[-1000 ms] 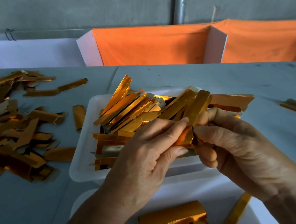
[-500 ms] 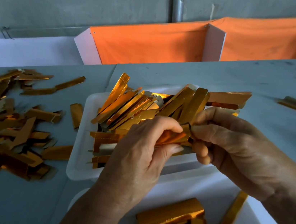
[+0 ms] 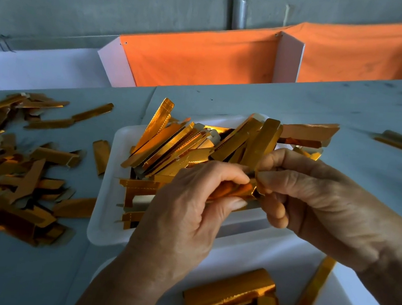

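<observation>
Seen from the head view, the left hand (image 3: pixel 186 217) has its fingers (image 3: pixel 229 174) curled over a gold strip (image 3: pixel 234 192) with the thumb beneath, pinching it. The right hand (image 3: pixel 327 210) meets it from the other side. Its fingers (image 3: pixel 283 181) nip the strip's end, and their tips touch those of the left. The strip lies nearly level between them, just above the near side of a white tray (image 3: pixel 107 186).

Behind the fingers the tray is heaped with more strips (image 3: pixel 170 145), many leaning up and away. Well to the left of the fingers a loose pile (image 3: pixel 13 173) lies spread on the counter (image 3: pixel 392 108). Below the fingers, nearer the person, a second tray (image 3: pixel 270 258) holds folded gold pieces (image 3: pixel 226 301), and a single strip (image 3: pixel 311 295) leans at its right side.
</observation>
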Demonstrator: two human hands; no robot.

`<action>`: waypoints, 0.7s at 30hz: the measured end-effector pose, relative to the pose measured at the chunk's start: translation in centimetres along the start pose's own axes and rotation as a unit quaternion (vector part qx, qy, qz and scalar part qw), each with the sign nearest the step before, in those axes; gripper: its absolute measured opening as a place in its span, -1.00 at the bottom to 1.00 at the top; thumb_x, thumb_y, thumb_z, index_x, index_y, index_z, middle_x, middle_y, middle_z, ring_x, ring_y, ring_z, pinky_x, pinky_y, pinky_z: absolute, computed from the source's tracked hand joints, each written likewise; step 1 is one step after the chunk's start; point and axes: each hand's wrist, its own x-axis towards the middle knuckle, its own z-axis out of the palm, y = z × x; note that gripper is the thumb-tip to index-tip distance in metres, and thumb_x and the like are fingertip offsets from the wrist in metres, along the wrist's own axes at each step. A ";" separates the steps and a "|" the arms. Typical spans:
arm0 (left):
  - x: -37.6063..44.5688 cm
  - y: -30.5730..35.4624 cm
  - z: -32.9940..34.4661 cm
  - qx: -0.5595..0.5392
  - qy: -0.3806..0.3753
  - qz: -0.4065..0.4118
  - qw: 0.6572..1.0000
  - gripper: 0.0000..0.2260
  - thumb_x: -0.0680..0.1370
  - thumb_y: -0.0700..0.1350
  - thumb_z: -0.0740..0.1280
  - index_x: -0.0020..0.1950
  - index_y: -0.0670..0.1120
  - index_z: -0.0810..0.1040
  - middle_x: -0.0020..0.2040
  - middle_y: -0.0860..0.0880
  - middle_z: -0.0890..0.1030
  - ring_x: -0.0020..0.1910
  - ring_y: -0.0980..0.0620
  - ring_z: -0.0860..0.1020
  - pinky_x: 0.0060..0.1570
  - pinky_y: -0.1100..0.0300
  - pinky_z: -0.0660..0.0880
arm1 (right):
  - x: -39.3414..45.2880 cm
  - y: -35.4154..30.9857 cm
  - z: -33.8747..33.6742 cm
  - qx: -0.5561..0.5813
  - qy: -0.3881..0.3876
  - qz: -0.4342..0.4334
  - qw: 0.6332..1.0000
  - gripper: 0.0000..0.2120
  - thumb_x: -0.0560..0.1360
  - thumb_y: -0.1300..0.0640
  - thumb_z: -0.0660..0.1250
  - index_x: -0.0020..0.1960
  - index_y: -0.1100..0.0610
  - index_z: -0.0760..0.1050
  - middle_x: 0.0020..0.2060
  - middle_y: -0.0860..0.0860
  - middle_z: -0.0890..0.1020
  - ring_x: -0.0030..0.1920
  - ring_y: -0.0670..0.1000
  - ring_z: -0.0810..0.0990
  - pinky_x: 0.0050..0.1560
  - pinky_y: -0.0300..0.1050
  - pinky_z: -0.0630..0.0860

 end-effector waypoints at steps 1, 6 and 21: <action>0.0 0.0 0.0 0.001 0.001 -0.002 1.000 -0.82 0.53 -0.04 0.25 0.12 0.01 0.48 0.07 0.08 0.62 0.06 0.11 0.58 -0.05 0.23 0.55 | 0.0 0.0 -0.1 -0.012 0.000 0.004 1.000 -0.90 0.31 0.22 0.45 -0.18 0.16 0.58 -0.41 0.13 0.50 -0.50 -0.03 0.48 -0.50 -0.25 0.44; 0.0 0.0 0.0 0.000 -0.001 0.009 1.000 -0.82 0.53 -0.06 0.26 0.10 -0.05 0.50 0.05 0.06 0.63 0.03 0.13 0.59 -0.06 0.31 0.55 | 0.1 0.1 -0.2 0.017 -0.017 0.001 1.000 -0.90 0.28 0.20 0.42 -0.20 0.14 0.57 -0.42 0.10 0.49 -0.52 -0.04 0.47 -0.47 -0.25 0.44; 0.2 -0.3 0.5 -0.099 0.016 -0.063 0.993 -0.75 0.46 -0.07 0.38 0.09 -0.04 0.44 0.00 0.09 0.64 0.03 0.26 0.59 -0.03 0.43 0.48 | 0.2 0.1 0.3 0.023 0.031 -0.025 0.999 -0.85 0.24 0.28 0.37 -0.20 0.15 0.51 -0.44 0.09 0.51 -0.50 -0.05 0.50 -0.47 -0.26 0.49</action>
